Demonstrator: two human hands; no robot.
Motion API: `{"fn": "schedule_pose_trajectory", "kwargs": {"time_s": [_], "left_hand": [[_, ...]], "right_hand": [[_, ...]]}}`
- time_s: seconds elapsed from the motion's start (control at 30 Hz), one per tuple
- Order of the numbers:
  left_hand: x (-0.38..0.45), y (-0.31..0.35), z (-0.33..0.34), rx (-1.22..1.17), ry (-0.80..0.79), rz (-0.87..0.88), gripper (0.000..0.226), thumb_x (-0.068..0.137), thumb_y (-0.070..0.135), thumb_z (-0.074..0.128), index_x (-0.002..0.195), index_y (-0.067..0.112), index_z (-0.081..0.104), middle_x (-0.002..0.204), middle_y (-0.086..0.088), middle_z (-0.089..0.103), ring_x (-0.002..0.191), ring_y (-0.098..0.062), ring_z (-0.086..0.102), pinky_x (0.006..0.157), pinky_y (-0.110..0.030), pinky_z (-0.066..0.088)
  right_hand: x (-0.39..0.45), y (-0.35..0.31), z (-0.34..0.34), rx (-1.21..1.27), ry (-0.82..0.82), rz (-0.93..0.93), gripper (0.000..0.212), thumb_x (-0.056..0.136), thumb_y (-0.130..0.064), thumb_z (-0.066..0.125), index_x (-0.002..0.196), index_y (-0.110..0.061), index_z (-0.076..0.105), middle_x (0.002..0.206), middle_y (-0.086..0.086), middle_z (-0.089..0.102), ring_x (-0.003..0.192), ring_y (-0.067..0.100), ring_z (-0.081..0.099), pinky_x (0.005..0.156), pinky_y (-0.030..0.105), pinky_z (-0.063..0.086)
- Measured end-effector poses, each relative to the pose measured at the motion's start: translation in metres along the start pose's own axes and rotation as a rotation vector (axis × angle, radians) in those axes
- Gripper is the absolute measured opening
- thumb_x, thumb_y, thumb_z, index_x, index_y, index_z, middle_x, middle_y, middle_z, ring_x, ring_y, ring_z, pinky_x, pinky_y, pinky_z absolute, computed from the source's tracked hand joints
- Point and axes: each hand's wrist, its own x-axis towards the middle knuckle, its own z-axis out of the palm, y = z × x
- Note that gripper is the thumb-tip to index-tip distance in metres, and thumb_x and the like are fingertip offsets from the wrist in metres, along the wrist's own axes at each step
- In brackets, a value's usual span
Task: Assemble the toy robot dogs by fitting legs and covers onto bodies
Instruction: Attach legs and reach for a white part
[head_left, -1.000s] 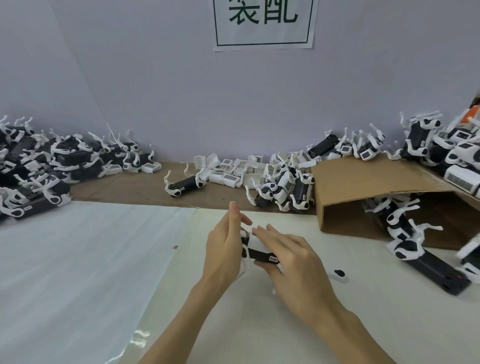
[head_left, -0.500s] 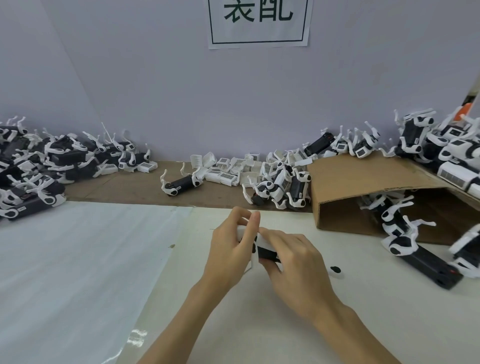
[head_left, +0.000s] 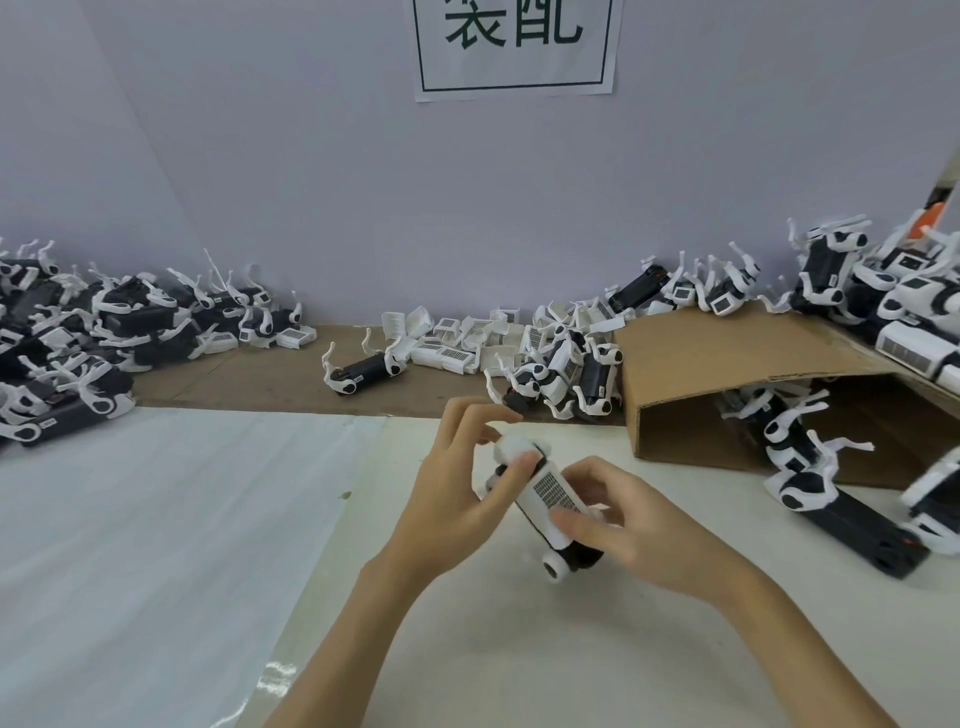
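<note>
I observe the toy dog body (head_left: 550, 499) held above the white table (head_left: 597, 649), tilted, its far end toward my left hand (head_left: 457, 493) and its near end toward my right hand (head_left: 639, 535). The white cover with the printed grid faces up between the two hands. My left thumb presses on the far rounded end of the cover; the left index and middle fingers (head_left: 488, 415) are raised and curled above it, not touching that I can confirm. My right thumb lies on the near end of the cover, and the remaining right fingers curl under and around the black underside, so the part is pinched there. A white round hub shows below the right hand.

A cardboard box (head_left: 727, 374) lies on its side to the right. Piles of finished dogs (head_left: 93, 332) sit at left.
</note>
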Motion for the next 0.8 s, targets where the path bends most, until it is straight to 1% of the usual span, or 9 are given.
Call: {"fn": "schedule_pose_trajectory", "kwargs": {"time_s": [0.13, 0.27, 0.33, 0.47, 0.5, 0.57, 0.63, 0.73, 0.8], "left_hand": [[-0.001, -0.011, -0.003, 0.083, -0.092, -0.095, 0.045, 0.091, 0.067, 0.067, 0.126, 0.041, 0.057, 0.125, 0.029, 0.055, 0.127, -0.003, 0.048, 0.103, -0.025, 0.041], [-0.001, -0.009, -0.002, 0.018, -0.131, -0.201, 0.044, 0.080, 0.068, 0.077, 0.119, 0.055, 0.059, 0.122, 0.034, 0.056, 0.123, 0.002, 0.044, 0.100, -0.026, 0.037], [0.000, -0.009, -0.003, -0.002, -0.113, -0.214, 0.041, 0.080, 0.062, 0.080, 0.116, 0.055, 0.061, 0.121, 0.032, 0.059, 0.124, -0.001, 0.048, 0.104, -0.031, 0.036], [0.003, -0.005, -0.006, -0.038, -0.094, -0.201, 0.040, 0.080, 0.052, 0.089, 0.113, 0.046, 0.067, 0.118, 0.019, 0.069, 0.127, -0.017, 0.055, 0.112, -0.054, 0.039], [0.004, -0.004, -0.005, -0.044, -0.078, -0.206, 0.042, 0.077, 0.059, 0.085, 0.112, 0.046, 0.067, 0.117, 0.018, 0.070, 0.127, -0.017, 0.055, 0.112, -0.055, 0.039], [0.003, 0.000, -0.003, -0.020, -0.044, -0.244, 0.044, 0.072, 0.075, 0.075, 0.109, 0.053, 0.066, 0.113, 0.024, 0.067, 0.127, -0.001, 0.046, 0.112, -0.048, 0.040], [0.001, 0.004, 0.001, 0.026, -0.026, -0.261, 0.046, 0.069, 0.084, 0.068, 0.108, 0.061, 0.059, 0.113, 0.028, 0.061, 0.122, 0.013, 0.035, 0.107, -0.039, 0.040], [0.000, 0.007, -0.002, -0.028, -0.106, -0.268, 0.057, 0.073, 0.077, 0.069, 0.124, 0.059, 0.052, 0.129, 0.029, 0.057, 0.131, 0.005, 0.040, 0.108, -0.034, 0.041], [0.001, 0.005, -0.009, -0.147, -0.228, -0.287, 0.064, 0.077, 0.068, 0.071, 0.138, 0.053, 0.056, 0.140, 0.021, 0.060, 0.133, -0.007, 0.052, 0.109, -0.034, 0.047]], "right_hand": [[0.003, 0.001, 0.013, -0.075, 0.259, -0.069, 0.036, 0.084, -0.038, 0.085, 0.107, -0.033, 0.057, 0.098, -0.017, 0.074, 0.089, 0.003, 0.071, 0.075, 0.013, 0.052], [0.006, 0.003, 0.020, -0.306, 0.401, -0.241, 0.038, 0.083, -0.039, 0.085, 0.116, -0.034, 0.068, 0.099, -0.018, 0.070, 0.102, 0.006, 0.060, 0.090, 0.025, 0.047], [0.006, 0.002, 0.021, -0.349, 0.399, -0.292, 0.033, 0.088, -0.046, 0.076, 0.117, -0.031, 0.069, 0.102, -0.020, 0.068, 0.104, 0.006, 0.056, 0.095, 0.029, 0.043], [0.005, -0.001, 0.017, -0.325, 0.403, -0.273, 0.023, 0.092, -0.045, 0.074, 0.110, -0.032, 0.069, 0.096, -0.019, 0.067, 0.100, 0.009, 0.057, 0.086, 0.028, 0.046], [0.005, -0.002, 0.015, -0.347, 0.414, -0.285, 0.020, 0.093, -0.043, 0.074, 0.108, -0.032, 0.070, 0.094, -0.017, 0.068, 0.098, 0.009, 0.058, 0.085, 0.026, 0.045], [0.004, -0.002, 0.012, -0.318, 0.405, -0.304, 0.014, 0.098, -0.040, 0.069, 0.108, -0.031, 0.072, 0.091, -0.013, 0.071, 0.091, 0.008, 0.065, 0.081, 0.019, 0.045], [0.002, -0.003, 0.013, -0.121, 0.332, -0.261, 0.016, 0.103, -0.036, 0.061, 0.110, -0.029, 0.074, 0.089, -0.008, 0.073, 0.079, 0.009, 0.072, 0.071, 0.017, 0.049], [0.001, -0.004, 0.014, 0.129, 0.242, -0.195, 0.028, 0.107, -0.037, 0.054, 0.096, -0.020, 0.073, 0.073, -0.002, 0.062, 0.061, 0.012, 0.062, 0.058, 0.029, 0.045], [0.000, -0.004, 0.012, 0.204, 0.191, -0.187, 0.035, 0.102, -0.039, 0.053, 0.077, -0.019, 0.066, 0.067, 0.000, 0.050, 0.061, 0.013, 0.049, 0.056, 0.028, 0.038]]}}
